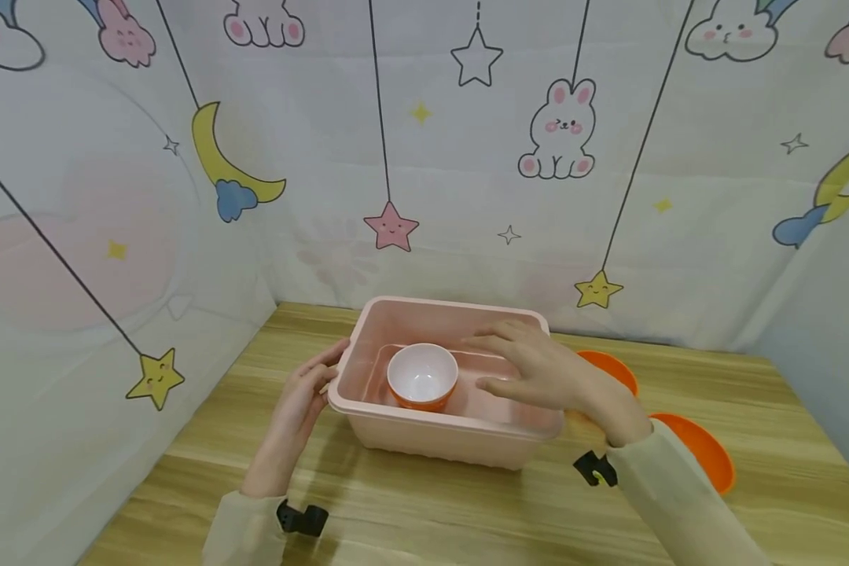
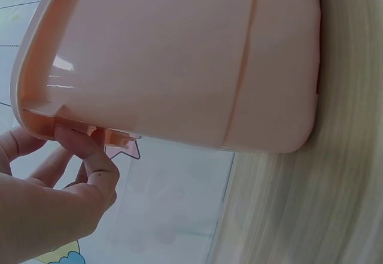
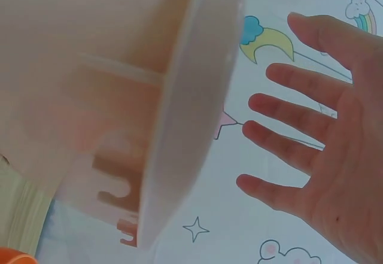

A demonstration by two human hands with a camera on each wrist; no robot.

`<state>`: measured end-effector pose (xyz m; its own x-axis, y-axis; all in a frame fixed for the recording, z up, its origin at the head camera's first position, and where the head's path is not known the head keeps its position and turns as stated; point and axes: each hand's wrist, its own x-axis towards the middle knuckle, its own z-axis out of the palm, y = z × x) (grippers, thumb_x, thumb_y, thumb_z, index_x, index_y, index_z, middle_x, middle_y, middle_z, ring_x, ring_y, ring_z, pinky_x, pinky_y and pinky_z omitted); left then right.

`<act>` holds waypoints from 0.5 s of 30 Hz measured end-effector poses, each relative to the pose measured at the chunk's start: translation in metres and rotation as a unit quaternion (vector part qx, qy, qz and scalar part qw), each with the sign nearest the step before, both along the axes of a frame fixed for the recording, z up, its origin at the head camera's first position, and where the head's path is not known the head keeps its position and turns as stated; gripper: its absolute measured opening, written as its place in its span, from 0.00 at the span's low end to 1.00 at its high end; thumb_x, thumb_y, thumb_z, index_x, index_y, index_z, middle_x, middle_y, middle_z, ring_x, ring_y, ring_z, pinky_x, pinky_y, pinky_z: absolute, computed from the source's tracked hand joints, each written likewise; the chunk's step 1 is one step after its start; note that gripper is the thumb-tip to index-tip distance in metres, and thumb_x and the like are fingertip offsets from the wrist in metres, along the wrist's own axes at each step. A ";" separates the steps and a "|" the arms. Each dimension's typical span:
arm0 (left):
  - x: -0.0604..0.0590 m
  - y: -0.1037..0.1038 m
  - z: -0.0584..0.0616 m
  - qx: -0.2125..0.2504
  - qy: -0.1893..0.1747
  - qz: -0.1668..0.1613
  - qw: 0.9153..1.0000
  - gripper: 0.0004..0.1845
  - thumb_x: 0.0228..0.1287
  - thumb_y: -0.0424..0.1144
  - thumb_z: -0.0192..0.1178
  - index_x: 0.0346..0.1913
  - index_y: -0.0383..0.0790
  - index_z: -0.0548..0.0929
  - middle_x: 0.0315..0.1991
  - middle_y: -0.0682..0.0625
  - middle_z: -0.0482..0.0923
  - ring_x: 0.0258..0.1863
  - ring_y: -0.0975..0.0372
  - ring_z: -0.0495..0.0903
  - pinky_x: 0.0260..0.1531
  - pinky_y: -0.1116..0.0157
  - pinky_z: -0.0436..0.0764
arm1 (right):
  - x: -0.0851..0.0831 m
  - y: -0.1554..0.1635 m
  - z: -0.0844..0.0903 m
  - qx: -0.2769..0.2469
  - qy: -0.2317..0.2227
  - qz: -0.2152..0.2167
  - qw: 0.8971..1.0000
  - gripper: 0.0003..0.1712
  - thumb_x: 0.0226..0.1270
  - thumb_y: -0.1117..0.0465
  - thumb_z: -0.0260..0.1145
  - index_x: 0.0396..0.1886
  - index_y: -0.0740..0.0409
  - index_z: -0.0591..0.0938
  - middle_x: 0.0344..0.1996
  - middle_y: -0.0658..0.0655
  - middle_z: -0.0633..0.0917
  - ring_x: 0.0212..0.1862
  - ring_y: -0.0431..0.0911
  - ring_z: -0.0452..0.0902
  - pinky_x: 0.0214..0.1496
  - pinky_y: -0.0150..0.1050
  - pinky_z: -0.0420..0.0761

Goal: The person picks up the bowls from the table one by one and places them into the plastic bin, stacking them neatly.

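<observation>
On table, pink bin (image 1: pixel 431 440) was steadied w/ left hand (image 1: pixel 304 397) pinching rim; right hand (image 1: pixel 538 369) spread flat, empty, above bowl (image 1: pixel 422 377). Next prob. another bowl fetched.

Plastic, wood grain and printed cloth.
The pink tub (image 1: pixel 447 432) looks like smooth plastic with a soft sheen; the left wrist view catches a bright glint on its wall. The bowl (image 1: pixel 422 377) inside it is glossy, white within and orange outside. Two orange plates (image 1: pixel 700 448) look smooth and plastic too. The bench (image 1: pixel 467 511) shows pale wood grain, fairly matt. The backdrop (image 1: pixel 424 157) behind looks like matt printed cloth.
</observation>
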<state>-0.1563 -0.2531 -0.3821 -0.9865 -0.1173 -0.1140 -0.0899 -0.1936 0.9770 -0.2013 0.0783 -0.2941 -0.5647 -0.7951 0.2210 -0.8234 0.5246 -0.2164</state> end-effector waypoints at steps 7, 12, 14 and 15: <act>0.000 -0.001 0.000 -0.003 0.000 -0.001 1.000 0.26 0.68 0.33 0.47 0.70 0.41 0.68 0.67 0.54 0.68 0.57 0.70 0.71 0.50 0.71 0.75 | 0.005 0.006 -0.003 -0.013 0.007 -0.020 1.000 0.28 0.66 0.48 0.63 0.64 0.50 0.75 0.63 0.54 0.75 0.67 0.52 0.66 0.67 0.53 0.68; -0.001 -0.001 -0.001 0.001 0.001 -0.002 1.000 0.26 0.68 0.33 0.47 0.70 0.40 0.68 0.68 0.54 0.67 0.58 0.70 0.70 0.51 0.71 0.74 | 0.007 0.012 -0.006 -0.020 0.006 -0.034 0.999 0.28 0.67 0.47 0.62 0.65 0.47 0.74 0.63 0.51 0.75 0.67 0.49 0.66 0.66 0.52 0.69; -0.001 -0.002 -0.001 0.002 0.002 -0.003 1.000 0.26 0.68 0.33 0.47 0.70 0.40 0.67 0.68 0.54 0.67 0.58 0.70 0.70 0.51 0.71 0.74 | 0.007 0.015 -0.007 -0.026 0.006 -0.035 0.999 0.27 0.67 0.48 0.61 0.65 0.46 0.74 0.63 0.50 0.75 0.66 0.48 0.67 0.66 0.50 0.70; -0.001 -0.002 -0.001 0.003 0.003 -0.003 1.000 0.26 0.69 0.33 0.47 0.70 0.40 0.67 0.69 0.54 0.66 0.58 0.70 0.70 0.51 0.71 0.74 | 0.008 0.016 -0.008 -0.030 0.008 -0.035 0.999 0.27 0.68 0.47 0.61 0.65 0.47 0.74 0.63 0.49 0.75 0.66 0.47 0.67 0.66 0.50 0.70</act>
